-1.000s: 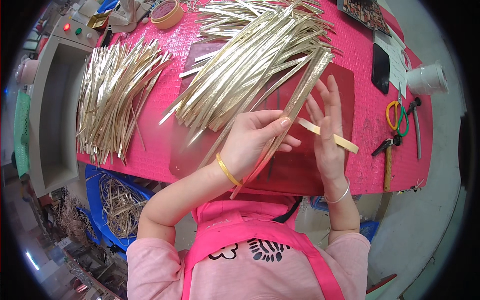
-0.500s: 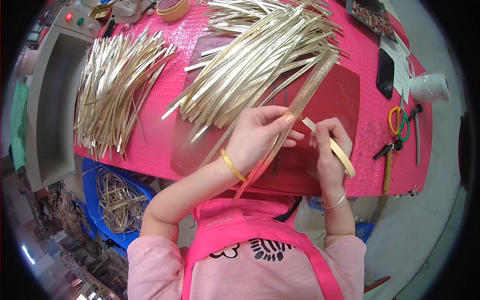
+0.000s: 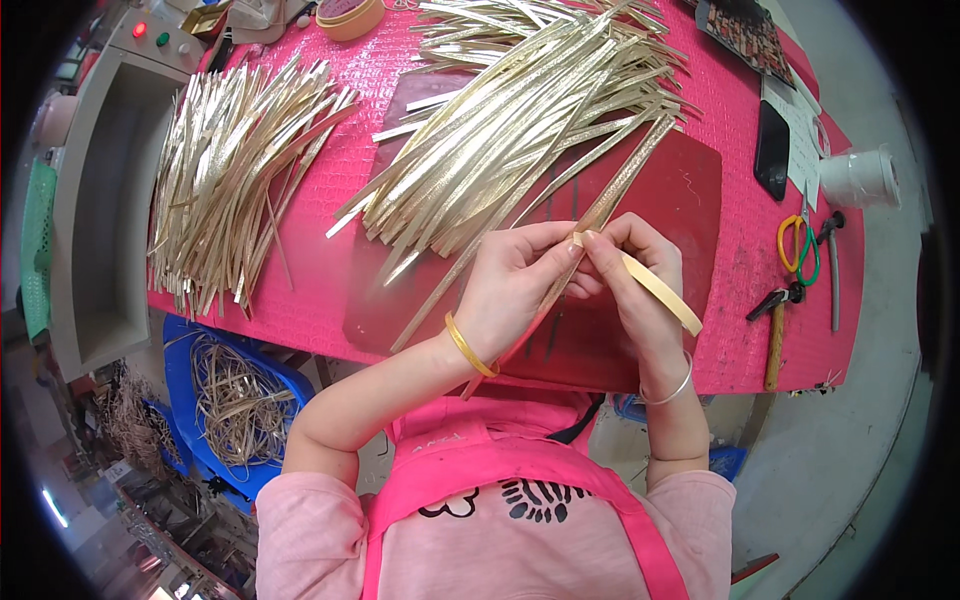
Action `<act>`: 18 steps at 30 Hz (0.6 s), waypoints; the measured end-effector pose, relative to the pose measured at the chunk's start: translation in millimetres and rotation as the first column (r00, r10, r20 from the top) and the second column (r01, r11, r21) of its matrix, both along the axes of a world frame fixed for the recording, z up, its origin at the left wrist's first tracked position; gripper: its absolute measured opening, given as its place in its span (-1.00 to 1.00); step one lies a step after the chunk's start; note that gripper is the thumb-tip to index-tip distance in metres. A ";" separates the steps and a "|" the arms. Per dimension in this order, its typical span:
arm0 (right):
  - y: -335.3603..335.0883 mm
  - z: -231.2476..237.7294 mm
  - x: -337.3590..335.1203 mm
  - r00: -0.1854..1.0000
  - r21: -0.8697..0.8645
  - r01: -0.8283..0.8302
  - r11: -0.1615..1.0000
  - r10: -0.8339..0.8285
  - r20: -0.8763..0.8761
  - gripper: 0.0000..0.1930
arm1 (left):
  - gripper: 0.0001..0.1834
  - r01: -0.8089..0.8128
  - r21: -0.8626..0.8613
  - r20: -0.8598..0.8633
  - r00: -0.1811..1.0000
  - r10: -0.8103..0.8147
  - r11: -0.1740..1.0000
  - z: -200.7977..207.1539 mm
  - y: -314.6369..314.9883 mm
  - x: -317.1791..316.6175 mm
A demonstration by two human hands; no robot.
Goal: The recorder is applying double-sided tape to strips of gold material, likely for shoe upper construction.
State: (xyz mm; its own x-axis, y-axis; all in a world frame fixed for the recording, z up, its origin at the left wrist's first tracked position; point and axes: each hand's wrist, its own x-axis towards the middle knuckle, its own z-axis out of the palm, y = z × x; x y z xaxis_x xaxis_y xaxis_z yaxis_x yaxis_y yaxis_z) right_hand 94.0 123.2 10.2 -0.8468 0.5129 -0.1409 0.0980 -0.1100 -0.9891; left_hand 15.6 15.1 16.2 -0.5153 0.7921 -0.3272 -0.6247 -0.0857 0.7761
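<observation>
A blue bin (image 3: 190, 365) under the counter (image 3: 330, 270) holds loose gold strips (image 3: 235, 405). Left hand (image 3: 515, 285) and right hand (image 3: 635, 275) meet, fingers pinched on a gold strip (image 3: 655, 288).

Strips across the table
Mat (image 3: 690, 190) at centre; strip heap (image 3: 520, 130) at twelve o'clock, second heap (image 3: 230, 160) at ten, scissors (image 3: 800, 245) at three.

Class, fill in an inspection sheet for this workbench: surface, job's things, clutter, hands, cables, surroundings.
Surface: pink table with dark red mat.
Job's things: long gold strip and short pale strip; gold strip heap, second heap.
Clutter: scissors, hammer, phone, tape roll.
Hands: left hand pinches long strip; right hand holds short strip.
Cables: nothing seen.
Surroundings: blue crate of offcuts, grey floor.
</observation>
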 end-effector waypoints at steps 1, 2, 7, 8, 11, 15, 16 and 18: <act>0.7 -0.6 0.7 1.000 0.001 0.003 1.000 -0.003 0.002 -0.84 | -0.75 0.005 0.011 0.010 1.000 -0.005 1.000 0.1 0.1 0.0; 1.3 -1.2 1.5 1.000 0.067 0.003 0.998 -0.004 0.018 -0.83 | -0.75 0.007 0.011 0.011 1.000 -0.007 1.000 1.5 -0.2 0.5; 1.4 -0.1 2.5 0.997 0.159 -0.002 0.987 -0.010 0.071 -0.81 | -0.71 -0.002 0.081 0.051 0.999 -0.002 0.997 4.8 -2.7 3.2; 2.1 -0.8 3.7 0.998 0.272 -0.022 0.962 0.007 0.056 -0.83 | -0.71 0.000 0.081 0.052 0.999 -0.004 0.997 4.3 -3.6 2.2; 0.6 -4.8 5.9 0.999 0.395 0.016 0.918 -0.003 -0.034 -0.85 | -0.70 0.014 0.092 -0.037 0.999 -0.011 0.996 -1.9 -9.5 -5.3; -11.3 -5.8 6.6 0.980 0.048 0.028 0.998 -0.018 -0.196 -0.85 | -0.61 0.123 0.398 0.315 0.912 -0.261 0.909 -5.6 -11.5 -11.4; -14.7 -5.0 4.8 0.953 -0.130 0.009 0.992 -0.047 -0.300 -0.85 | -0.57 0.143 0.515 0.379 0.847 -0.374 0.845 -5.1 -11.0 -11.3; -8.0 -9.9 5.0 0.933 -0.131 -0.062 0.989 0.011 -0.360 -0.87 | -0.50 0.200 0.628 0.356 0.785 -0.506 0.752 -4.2 -9.1 -17.0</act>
State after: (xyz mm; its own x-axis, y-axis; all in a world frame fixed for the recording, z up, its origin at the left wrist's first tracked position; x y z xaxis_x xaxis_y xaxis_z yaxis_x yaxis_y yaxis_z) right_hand 98.9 115.2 0.3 -0.8720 0.4776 0.1073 -0.2524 -0.2509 -0.9345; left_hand -1.5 5.9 12.0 -0.0541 0.9947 0.0871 -0.9624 -0.0752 0.2609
